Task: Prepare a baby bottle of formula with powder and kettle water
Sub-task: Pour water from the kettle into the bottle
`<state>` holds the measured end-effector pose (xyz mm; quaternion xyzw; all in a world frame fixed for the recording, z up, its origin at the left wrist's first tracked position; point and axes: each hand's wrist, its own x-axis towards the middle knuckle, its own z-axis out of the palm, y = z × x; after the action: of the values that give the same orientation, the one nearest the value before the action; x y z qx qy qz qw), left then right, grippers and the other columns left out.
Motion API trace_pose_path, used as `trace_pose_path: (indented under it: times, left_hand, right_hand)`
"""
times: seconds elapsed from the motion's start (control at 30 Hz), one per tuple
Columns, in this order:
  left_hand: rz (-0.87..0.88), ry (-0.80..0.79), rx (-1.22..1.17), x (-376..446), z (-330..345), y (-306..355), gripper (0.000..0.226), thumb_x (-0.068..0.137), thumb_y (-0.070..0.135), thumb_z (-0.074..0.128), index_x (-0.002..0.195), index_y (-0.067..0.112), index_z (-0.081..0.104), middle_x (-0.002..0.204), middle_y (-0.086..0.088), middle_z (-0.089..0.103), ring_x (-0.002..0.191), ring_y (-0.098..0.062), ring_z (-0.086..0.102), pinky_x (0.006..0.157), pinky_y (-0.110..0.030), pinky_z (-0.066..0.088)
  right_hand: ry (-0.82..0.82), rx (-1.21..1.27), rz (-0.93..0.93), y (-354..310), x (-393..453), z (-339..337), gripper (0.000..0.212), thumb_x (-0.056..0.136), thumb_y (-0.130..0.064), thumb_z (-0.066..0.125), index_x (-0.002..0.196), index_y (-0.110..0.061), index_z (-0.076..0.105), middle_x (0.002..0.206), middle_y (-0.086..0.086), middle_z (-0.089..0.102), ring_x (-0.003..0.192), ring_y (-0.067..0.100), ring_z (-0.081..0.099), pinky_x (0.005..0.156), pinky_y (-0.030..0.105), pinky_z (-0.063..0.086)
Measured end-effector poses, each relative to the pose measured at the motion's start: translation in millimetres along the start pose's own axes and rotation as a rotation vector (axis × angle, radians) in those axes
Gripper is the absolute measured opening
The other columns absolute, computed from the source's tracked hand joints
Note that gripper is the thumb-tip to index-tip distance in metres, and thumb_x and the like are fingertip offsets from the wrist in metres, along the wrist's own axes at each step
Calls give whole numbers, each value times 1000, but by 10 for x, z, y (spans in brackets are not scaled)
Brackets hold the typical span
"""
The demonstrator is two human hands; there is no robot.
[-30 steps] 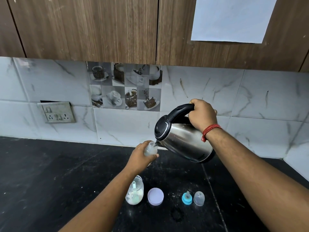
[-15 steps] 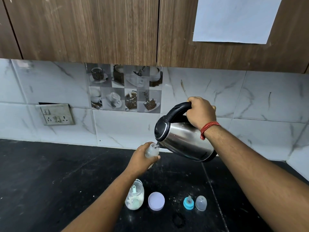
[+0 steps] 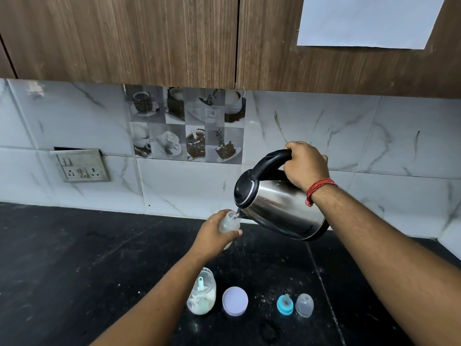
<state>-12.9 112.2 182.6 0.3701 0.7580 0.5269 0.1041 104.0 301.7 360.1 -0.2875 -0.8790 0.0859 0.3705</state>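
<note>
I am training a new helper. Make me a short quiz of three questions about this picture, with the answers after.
1. True or false: the kettle stands flat on the counter.
2. Which hand holds the baby bottle? A) left B) right
3. Fill in: the blue teat lies beside the clear ____.

Key: 1 false, the right hand tilts it over the bottle. 2 A, the left hand. 3 cap.

Two hands are seen: the left hand [image 3: 212,237] and the right hand [image 3: 305,166]. One kettle [image 3: 279,206] and one baby bottle [image 3: 228,222] are counted. On the tabletop [image 3: 74,270] are counted one powder jar [image 3: 201,295], one lid [image 3: 235,300], one blue nipple [image 3: 285,304] and one clear cap [image 3: 304,304].
</note>
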Motion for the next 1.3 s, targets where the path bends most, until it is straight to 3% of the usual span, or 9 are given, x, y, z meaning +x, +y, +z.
trace_pose_path:
  times: [0.2,0.37,0.6,0.9,1.07,1.17,1.3]
  left_hand:
    - [-19,4,-52,80,55,-124,47,82,29,84,124,33,64,114,9,69,105,-8,66,86,-22,51]
    - [-54,7,-141,104,121,-242,42,80,34,84,114,48,64,109,14,72,101,-5,68,87,-24,56]
    - [-79,7,-229,85,185,-359,44,75,45,82,116,50,65,111,18,74,104,-4,70,94,-30,56]
    - [-94,22,-268,62,146,-416,37,82,36,82,115,46,66,111,14,74,104,-8,70,94,-29,56]
    - [-111,7,-266,72,131,-465,36,88,25,82,117,41,67,111,13,75,103,-7,71,91,-26,56]
    - [-112,-6,-248,96,117,-470,37,88,25,82,116,43,66,111,16,75,101,-2,70,85,-17,55]
    - [-117,-9,-242,140,104,-498,38,87,28,82,117,45,65,112,16,74,104,-4,70,87,-19,55]
  right_hand:
    - [-62,170,154,305,45,179,24,70,7,50,71,-16,55,68,1,58,77,32,57,79,43,47]
    - [-83,402,346,673,3,440,21,64,6,57,65,-15,57,55,-2,54,61,20,52,57,30,38]
    - [-57,671,618,1109,-319,971,29,67,12,66,69,-18,65,63,-5,61,66,15,57,67,29,45]
    - [-27,840,858,1156,-711,1575,35,74,19,60,69,-16,61,62,2,59,58,15,53,41,12,42]
    - [-39,934,912,1140,-800,1832,36,76,19,66,71,-16,61,64,3,59,58,17,54,41,13,44]
    - [-42,965,933,1164,-846,1971,35,77,19,66,73,-16,62,66,2,60,58,16,55,38,12,43]
    - [-24,1024,990,1270,-928,2132,35,78,24,62,84,-10,65,69,2,63,60,13,58,41,12,46]
